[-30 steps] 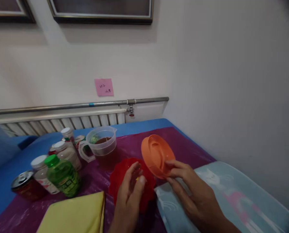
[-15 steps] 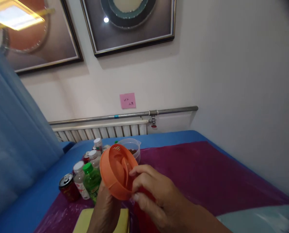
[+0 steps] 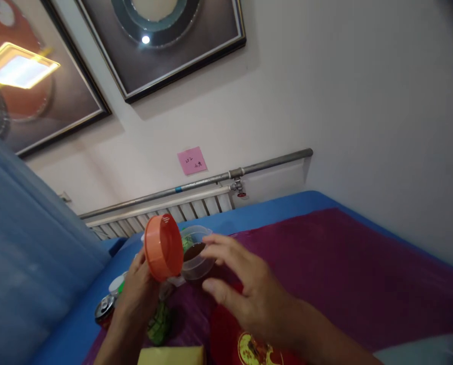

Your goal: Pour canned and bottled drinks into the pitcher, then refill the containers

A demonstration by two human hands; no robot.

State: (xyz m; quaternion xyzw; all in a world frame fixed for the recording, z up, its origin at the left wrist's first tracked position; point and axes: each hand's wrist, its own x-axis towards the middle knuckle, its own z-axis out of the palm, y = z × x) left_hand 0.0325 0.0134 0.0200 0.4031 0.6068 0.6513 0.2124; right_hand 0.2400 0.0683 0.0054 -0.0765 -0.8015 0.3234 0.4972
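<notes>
since half a sec ago r hand has come off the orange lid; it's now open, fingers spread, over the purple sheet. l hand alone grips the lid by its lower edge, lid up on edge. red plate lies under r wrist. clear jug w/ brown liquid sits just behind lid. green bottle and can are near l hand.
</notes>
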